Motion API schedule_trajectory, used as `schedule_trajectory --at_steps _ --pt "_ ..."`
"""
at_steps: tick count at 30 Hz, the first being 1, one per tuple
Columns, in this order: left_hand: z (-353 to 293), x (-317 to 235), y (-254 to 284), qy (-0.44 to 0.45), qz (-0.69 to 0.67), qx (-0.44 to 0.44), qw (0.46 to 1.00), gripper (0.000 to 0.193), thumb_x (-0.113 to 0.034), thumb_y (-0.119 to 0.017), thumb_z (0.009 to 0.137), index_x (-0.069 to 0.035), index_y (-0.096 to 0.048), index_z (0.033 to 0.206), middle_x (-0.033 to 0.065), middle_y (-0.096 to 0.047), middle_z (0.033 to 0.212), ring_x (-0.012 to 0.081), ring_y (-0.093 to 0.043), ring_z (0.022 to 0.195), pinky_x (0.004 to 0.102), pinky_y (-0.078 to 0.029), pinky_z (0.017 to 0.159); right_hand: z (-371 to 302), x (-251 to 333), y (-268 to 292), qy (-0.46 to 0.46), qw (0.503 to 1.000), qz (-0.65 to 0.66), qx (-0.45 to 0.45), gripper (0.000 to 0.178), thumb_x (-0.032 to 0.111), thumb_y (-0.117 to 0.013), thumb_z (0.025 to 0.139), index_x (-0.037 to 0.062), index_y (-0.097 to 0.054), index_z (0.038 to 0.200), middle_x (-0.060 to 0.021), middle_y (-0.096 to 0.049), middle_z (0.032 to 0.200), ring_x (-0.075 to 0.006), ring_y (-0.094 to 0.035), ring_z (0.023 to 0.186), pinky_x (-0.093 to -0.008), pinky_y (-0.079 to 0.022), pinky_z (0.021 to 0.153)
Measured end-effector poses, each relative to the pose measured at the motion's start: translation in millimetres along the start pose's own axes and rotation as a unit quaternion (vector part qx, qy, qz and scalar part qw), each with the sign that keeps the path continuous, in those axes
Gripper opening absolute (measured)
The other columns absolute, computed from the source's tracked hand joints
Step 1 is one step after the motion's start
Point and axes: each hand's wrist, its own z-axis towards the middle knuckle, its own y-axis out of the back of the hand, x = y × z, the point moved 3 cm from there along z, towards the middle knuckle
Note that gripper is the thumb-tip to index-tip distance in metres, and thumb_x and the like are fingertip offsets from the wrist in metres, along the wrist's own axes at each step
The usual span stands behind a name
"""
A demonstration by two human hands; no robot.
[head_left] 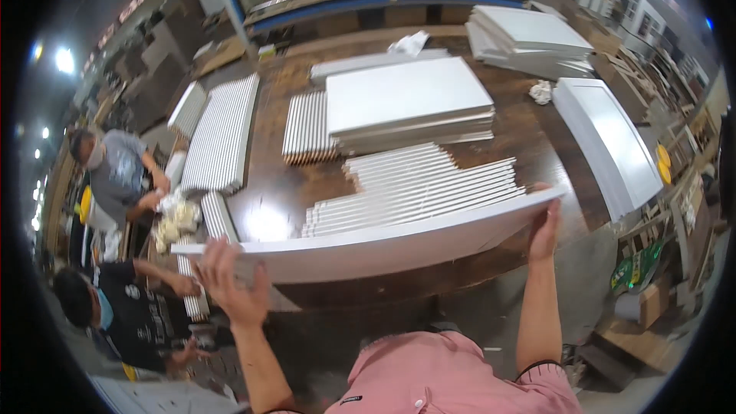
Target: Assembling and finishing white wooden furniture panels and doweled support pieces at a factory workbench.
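A long white panel (383, 257) stands tilted on its long side in front of me, its thin upper edge running from left to right. My left hand (234, 284) grips it near its left end, fingers over the top edge and thumb apart. At the other end, my right hand (545, 230) clasps the right corner, fingertips over the edge. Just beyond the panel lie rows of narrow white strips (414, 184) on the dark brown table (272, 149). The panel hides the nearer ends of those strips.
A stack of white panels (406, 92) lies behind the strips, with more strips (222, 134) to the left. Other panel stacks stand at the far right (533, 31) and right edge (609, 142). Two co-workers (123, 172) work at the left, near crumpled pale cloths (178, 218).
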Motion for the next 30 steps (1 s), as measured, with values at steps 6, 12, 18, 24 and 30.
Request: schedule_trajectory --at_steps 6,12,18,24,30 --pt "-5 39 43 0.001 0.046 0.134 0.990 0.060 -0.055 -0.076 0.086 -0.007 -0.065 0.121 0.0107 -0.068 0.122 0.0333 -0.060 0.120 0.0544 -0.028 0.119 -54 13 -10 0.021 0.991 -0.058 -0.117 0.061 0.051 -0.040 0.107 -0.0010 -0.054 0.135 -0.0087 -0.061 0.110 -0.0191 -0.057 0.101 -0.0352 -0.043 0.099" --pt "-49 41 51 0.013 0.050 -0.013 0.999 0.062 -0.061 -0.038 0.103 -0.008 -0.065 0.121 0.0121 -0.069 0.118 0.0335 -0.061 0.113 0.0569 -0.026 0.118 -68 -2 21 0.107 0.990 0.082 0.037 0.050 0.038 -0.054 0.105 -0.0040 -0.058 0.132 -0.0144 -0.059 0.124 -0.0247 -0.058 0.115 -0.0403 -0.049 0.102" --pt "-77 18 99 -0.002 0.047 0.084 0.995 0.052 -0.056 -0.057 0.095 -0.009 -0.068 0.116 0.0091 -0.070 0.110 0.0311 -0.063 0.106 0.0545 -0.033 0.112 -146 2 13 0.009 0.981 -0.189 -0.045 0.050 0.033 -0.052 0.106 0.0001 -0.054 0.143 -0.0139 -0.056 0.142 -0.0287 -0.055 0.128 -0.0462 -0.048 0.106" --pt "-112 -33 126 0.059 -0.054 0.438 0.895 0.042 -0.006 -0.073 0.072 -0.016 -0.074 0.113 0.0034 -0.074 0.112 0.0289 -0.068 0.104 0.0421 -0.049 0.089 -236 -18 40 -0.311 0.939 0.139 -0.054 0.061 0.043 -0.052 0.104 0.0032 -0.047 0.150 -0.0113 -0.054 0.147 -0.0297 -0.053 0.132 -0.0492 -0.047 0.108" --pt "-272 -106 103 0.033 -0.062 0.483 0.873 0.067 0.004 -0.072 0.067 -0.016 -0.067 0.131 0.0062 -0.060 0.128 0.0354 -0.054 0.116 0.0489 -0.043 0.100 -333 -48 100 -0.554 0.772 0.287 -0.121 0.071 0.053 -0.052 0.102 0.0052 -0.044 0.153 -0.0097 -0.054 0.148 -0.0300 -0.052 0.134 -0.0507 -0.046 0.109"
